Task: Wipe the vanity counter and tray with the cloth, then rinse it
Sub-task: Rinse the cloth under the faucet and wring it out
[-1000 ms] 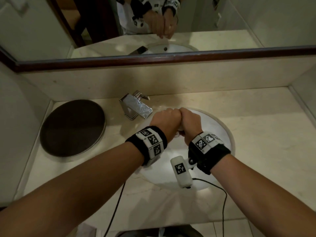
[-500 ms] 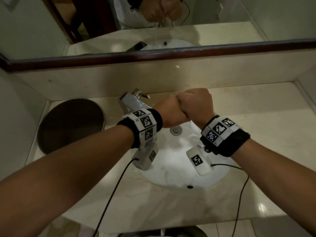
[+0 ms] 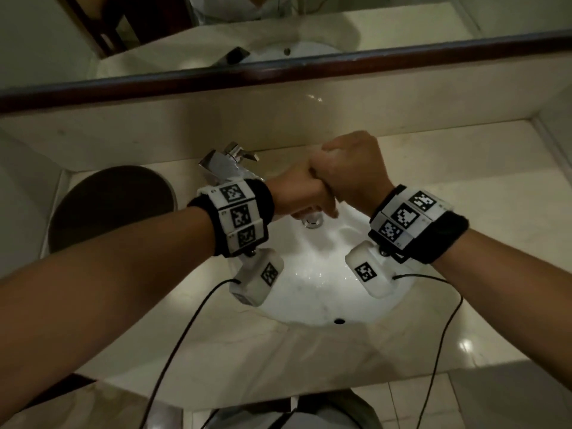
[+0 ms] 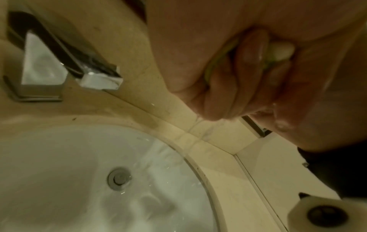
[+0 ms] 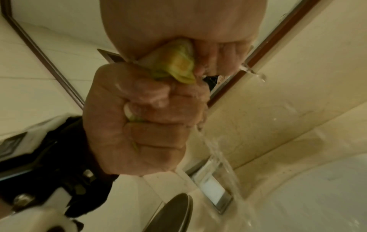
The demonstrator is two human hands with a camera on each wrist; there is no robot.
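we are clenching the left hand and right hand tight around the cloth over the sink, so wrung water is falling into it

You're in a bathroom, at a vanity. A white round basin is sunk into a beige marble counter at frame centre, with drain and overflow hole. A chrome square faucet sits just upper left of the basin. A dark-framed mirror runs across the top of the frame above a marble backsplash. A dark round tray lies on the counter at left. Tiled floor shows at the bottom edge.
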